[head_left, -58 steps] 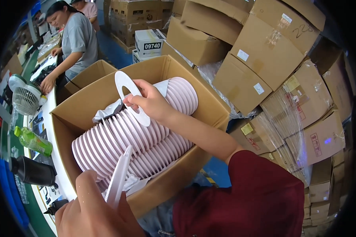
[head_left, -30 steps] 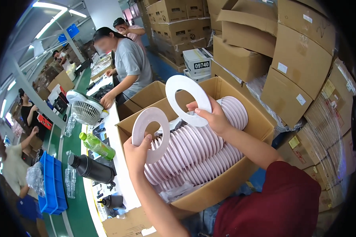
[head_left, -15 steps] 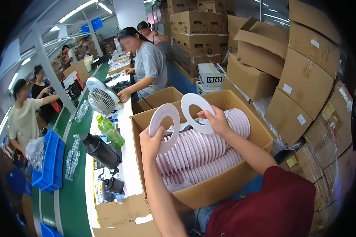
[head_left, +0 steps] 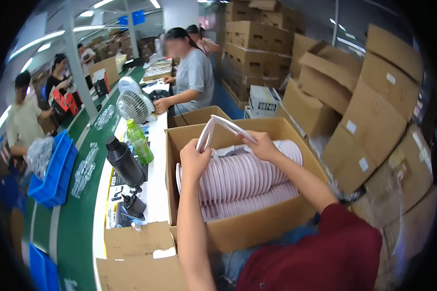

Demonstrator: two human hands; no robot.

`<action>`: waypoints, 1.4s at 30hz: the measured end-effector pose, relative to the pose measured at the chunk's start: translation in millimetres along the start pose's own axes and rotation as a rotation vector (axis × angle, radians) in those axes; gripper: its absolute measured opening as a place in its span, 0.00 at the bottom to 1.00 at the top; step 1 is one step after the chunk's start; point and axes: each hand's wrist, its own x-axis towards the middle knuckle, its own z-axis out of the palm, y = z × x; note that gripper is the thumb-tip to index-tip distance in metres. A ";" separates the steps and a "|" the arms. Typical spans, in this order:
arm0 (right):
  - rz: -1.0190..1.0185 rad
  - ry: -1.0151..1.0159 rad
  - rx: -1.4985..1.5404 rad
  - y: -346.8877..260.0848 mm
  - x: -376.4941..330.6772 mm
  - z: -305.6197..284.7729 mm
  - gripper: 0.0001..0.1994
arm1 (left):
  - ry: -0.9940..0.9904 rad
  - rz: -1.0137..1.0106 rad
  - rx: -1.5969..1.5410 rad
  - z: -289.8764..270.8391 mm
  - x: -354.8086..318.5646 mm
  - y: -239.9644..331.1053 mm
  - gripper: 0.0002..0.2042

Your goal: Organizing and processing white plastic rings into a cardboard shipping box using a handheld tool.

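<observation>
Left hand point(head_left: 195, 160) has one pale ring point(head_left: 206, 128) pinched, right hand point(head_left: 261, 145) has another ring point(head_left: 232, 125), and they've just swung from face-on to nearly edge-on, so now their tops seem to meet, tent-style. Right below the grip, rows of matching rings point(head_left: 243, 178) lie inside the open carton point(head_left: 257, 228).

The left hand point(head_left: 195, 160) and right hand point(head_left: 262, 147) cover the gripped ends of two pale rings point(head_left: 235, 128), while the carton point(head_left: 257, 234) hides the bottom of the stacked rings point(head_left: 243, 180) behind its near wall. Below, a blue crate point(head_left: 42, 269) and a cardboard flap point(head_left: 141, 275) run out of frame. Blur softens the distant boxes point(head_left: 257, 62).
</observation>
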 end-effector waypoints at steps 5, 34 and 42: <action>0.226 0.460 0.141 31.1 9.9 10.3 0.13 | 0.042 0.118 0.071 2.5 2.2 -8.4 0.08; 0.161 0.279 0.089 18.9 -3.0 11.1 0.11 | 0.112 0.120 0.136 -10.4 1.0 -10.6 0.07; 0.328 0.190 0.074 27.7 -11.3 19.6 0.13 | 0.367 0.523 0.239 -20.0 8.3 19.8 0.09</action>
